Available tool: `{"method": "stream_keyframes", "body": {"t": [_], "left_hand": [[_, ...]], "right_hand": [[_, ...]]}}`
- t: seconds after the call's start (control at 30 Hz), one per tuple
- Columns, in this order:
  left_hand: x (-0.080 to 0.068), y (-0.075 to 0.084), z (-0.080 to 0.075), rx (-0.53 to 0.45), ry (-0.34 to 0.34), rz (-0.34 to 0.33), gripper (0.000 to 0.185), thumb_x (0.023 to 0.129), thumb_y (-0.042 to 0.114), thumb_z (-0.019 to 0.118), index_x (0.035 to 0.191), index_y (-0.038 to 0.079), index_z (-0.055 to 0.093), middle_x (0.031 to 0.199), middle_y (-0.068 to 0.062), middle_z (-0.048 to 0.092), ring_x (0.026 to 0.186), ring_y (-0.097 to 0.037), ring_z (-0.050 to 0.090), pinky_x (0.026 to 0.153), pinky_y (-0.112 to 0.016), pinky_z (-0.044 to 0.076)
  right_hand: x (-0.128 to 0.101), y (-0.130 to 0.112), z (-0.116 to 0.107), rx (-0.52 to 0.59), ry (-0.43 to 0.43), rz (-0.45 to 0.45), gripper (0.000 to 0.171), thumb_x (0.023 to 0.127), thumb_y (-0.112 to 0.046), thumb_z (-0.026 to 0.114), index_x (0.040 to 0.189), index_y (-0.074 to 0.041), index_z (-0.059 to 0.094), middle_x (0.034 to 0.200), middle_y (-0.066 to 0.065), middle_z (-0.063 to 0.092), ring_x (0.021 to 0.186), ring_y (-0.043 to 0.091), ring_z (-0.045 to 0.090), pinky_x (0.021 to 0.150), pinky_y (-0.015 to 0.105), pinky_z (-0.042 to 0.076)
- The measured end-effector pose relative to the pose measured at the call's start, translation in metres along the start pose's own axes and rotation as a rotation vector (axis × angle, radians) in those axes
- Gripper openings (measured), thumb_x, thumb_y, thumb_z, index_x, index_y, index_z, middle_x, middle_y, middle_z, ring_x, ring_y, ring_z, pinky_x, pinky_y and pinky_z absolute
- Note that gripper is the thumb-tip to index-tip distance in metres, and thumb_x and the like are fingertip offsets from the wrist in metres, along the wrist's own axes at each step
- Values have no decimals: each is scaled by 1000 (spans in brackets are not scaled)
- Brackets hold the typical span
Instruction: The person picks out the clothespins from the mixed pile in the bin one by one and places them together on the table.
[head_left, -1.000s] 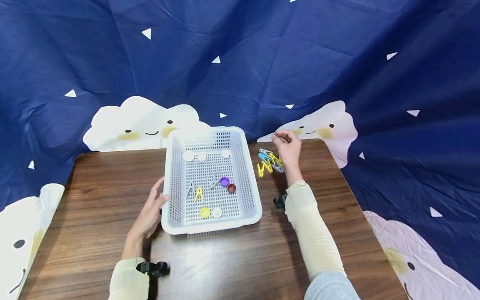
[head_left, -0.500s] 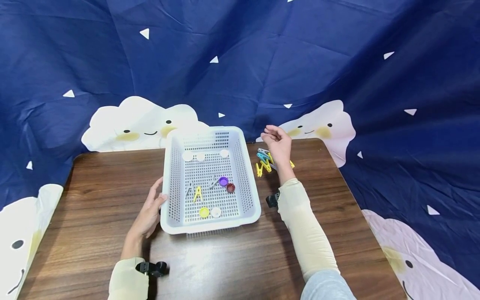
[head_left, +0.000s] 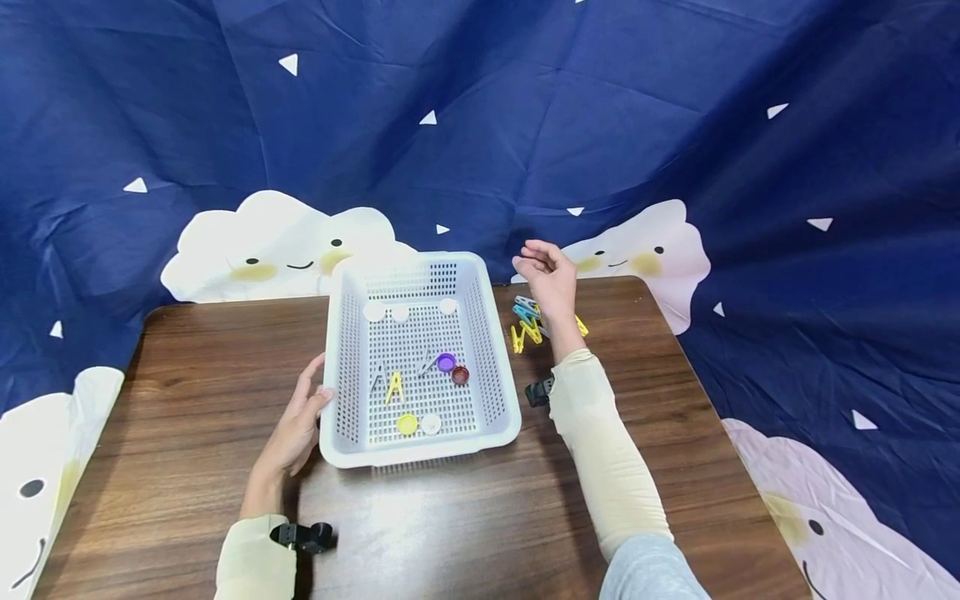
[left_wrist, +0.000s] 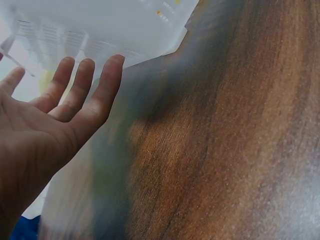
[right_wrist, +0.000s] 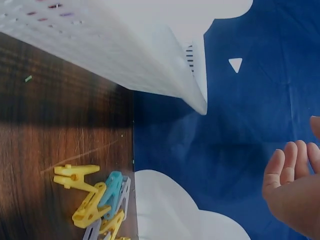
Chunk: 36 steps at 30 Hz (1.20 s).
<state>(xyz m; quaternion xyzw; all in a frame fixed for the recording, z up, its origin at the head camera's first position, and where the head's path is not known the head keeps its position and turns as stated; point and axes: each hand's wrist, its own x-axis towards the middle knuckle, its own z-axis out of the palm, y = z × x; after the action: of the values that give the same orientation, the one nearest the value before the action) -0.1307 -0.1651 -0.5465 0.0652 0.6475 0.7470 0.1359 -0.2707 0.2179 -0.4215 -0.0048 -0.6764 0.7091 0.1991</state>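
Observation:
A white plastic basket [head_left: 512, 417] is in the middle of the head view. My left hand [head_left: 296, 429] grips its left side, thumb on the rim; the left wrist view has that hand's fingers [left_wrist: 108, 87] under the basket. Inside lie a yellow clothespin [head_left: 395, 387], grey clothespins [head_left: 377, 379], a purple cap [head_left: 446, 362], a dark red cap [head_left: 461, 375], a yellow cap [head_left: 407, 424] and several white caps [head_left: 431, 424]. My right hand [head_left: 552, 279] hovers right of the basket, fingers loosely bent, nothing visible between them. Partly hidden behind it lies a pile of clothespins [right_wrist: 90, 205].
A brown wooden table [head_left: 210, 392] carries everything. Behind it hangs a dark blue cloth [head_left: 480, 125] with white clouds and triangles. Loose yellow, blue and grey clothespins lie between the basket's right side and my right forearm [head_left: 607, 458].
My right hand has moved left and slightly away from me, towards the basket's far right corner. The left hand keeps its grip on the basket.

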Motion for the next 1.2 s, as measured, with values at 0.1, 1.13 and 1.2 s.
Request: {"method": "stream_keyframes", "body": {"t": [0.1,1.13,1.2], "left_hand": [[0,1,0,0,-5,-1,60,111,32,37,163,32,6,158,-25,24,127,-24,48,91,-44,49],[1,1,0,-11,-3,-7,61,111,33,39,163,32,7,157,-24,25,126,-23,49,91,-45,48],[1,1,0,-7,0,-9,62,111,33,39,163,32,7,157,-23,25,127,-26,47,92,-44,48]], "right_hand": [[-1,0,5,-3,-7,10,30,85,9,74,115,9,67,97,8,69,84,11,66,79,22,51],[-18,9,43,-51,-178,74,35,89,4,72,122,6,64,117,26,65,90,13,62,84,26,51],[-20,12,45,-63,-201,88,35,89,3,71,123,7,63,120,27,64,93,14,62,86,27,51]]}}
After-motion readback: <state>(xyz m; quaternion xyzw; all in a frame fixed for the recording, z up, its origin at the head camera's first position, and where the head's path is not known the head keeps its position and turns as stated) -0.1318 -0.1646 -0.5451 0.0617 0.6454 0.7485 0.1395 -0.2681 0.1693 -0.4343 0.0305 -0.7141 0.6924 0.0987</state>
